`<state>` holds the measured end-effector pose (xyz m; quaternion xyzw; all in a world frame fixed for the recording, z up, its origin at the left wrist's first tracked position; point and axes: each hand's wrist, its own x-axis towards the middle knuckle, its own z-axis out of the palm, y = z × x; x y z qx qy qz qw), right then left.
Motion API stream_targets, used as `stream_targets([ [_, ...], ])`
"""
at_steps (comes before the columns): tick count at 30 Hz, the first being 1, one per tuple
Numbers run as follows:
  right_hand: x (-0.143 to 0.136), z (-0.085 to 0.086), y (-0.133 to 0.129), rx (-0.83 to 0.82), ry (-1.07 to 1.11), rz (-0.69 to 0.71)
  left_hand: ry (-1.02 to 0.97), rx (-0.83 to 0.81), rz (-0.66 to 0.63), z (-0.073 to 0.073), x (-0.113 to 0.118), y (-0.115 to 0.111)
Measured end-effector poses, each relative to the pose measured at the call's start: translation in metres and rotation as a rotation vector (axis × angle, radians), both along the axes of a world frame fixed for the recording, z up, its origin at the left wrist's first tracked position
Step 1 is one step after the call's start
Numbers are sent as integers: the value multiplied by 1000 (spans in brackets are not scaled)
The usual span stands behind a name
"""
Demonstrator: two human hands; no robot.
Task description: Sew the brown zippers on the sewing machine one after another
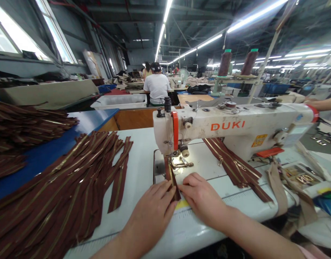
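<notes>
A brown zipper strip (171,174) with gold teeth runs from under the presser foot of a white sewing machine (232,124) towards me. My left hand (152,212) lies on its left side, fingers bent together with the tips on the strip. From the right, my right hand (201,196) pinches the strip's edge near its front end. Many brown zippers (81,180) are heaped to the left of my hands. Several more zippers (232,163) lie beneath the machine arm.
A tray of metal parts (302,176) sits at the right, beside hanging beige straps (277,190). More zippers (25,126) cover a blue surface at far left. Ahead, a person (157,86) in white sits facing away. Thread cones (225,63) stand behind the machine.
</notes>
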<state>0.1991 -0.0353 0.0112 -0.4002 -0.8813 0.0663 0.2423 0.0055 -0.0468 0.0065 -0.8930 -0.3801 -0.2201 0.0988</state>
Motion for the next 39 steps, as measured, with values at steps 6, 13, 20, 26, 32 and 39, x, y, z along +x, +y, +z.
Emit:
stream_targets([
  [6, 5, 1, -27, -87, 69, -13, 19, 51, -72, 5, 0, -16],
  [13, 5, -1, -27, -132, 143, -20, 60, 21, -97, 8, -4, -16],
  [20, 5, 0, -28, -122, 145, 7, 83, -12, -136, 13, -6, -15],
  [26, 4, 0, -28, -58, 77, 5, 67, -40, -159, 16, -9, -14],
  [32, 3, -2, -28, 6, -31, -11, 60, -48, -163, 12, -12, -14],
  [39, 3, 0, -29, 5, -64, 7, -47, -152, -157, 8, -18, -13],
])
